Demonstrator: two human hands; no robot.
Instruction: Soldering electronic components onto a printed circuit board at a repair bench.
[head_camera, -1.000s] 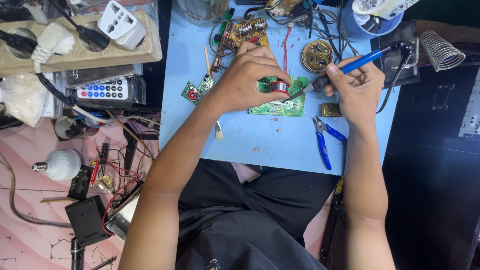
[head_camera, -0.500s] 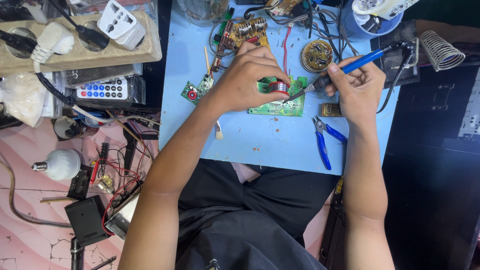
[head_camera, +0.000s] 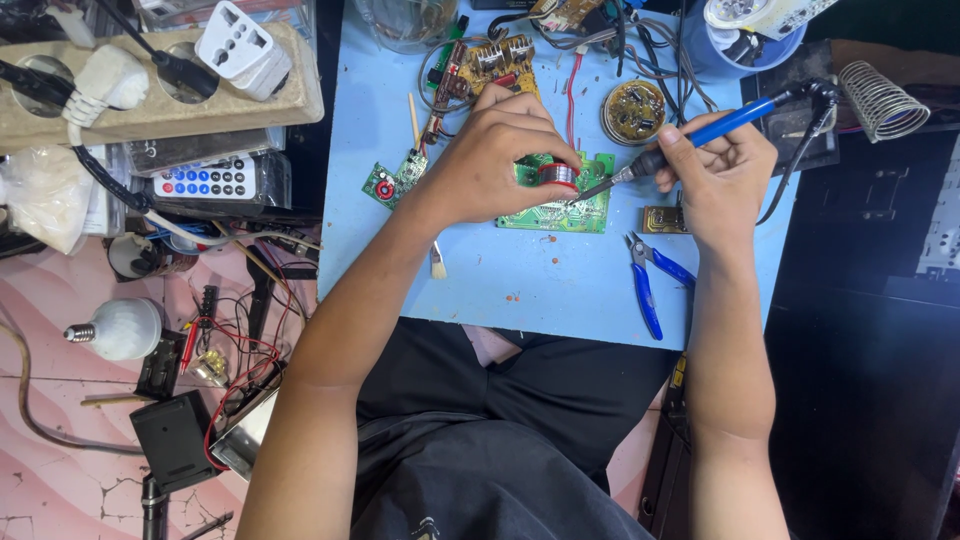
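Risk noted: the hot tip of the blue-handled soldering iron (head_camera: 690, 140) works just beside the left hand's fingertips (head_camera: 560, 160), so a slip could burn them or bridge joints. The green rectangular circuit board (head_camera: 590, 205) lies flat on the pale blue tabletop (head_camera: 520, 290), between the hands. The left hand (head_camera: 495, 155) pinches a small solder spool (head_camera: 558, 175) over it; the right hand (head_camera: 715, 170) is closed round the iron.

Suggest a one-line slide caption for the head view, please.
Right hand touches soldering iron to green circuit board; left hand holds solder spool.
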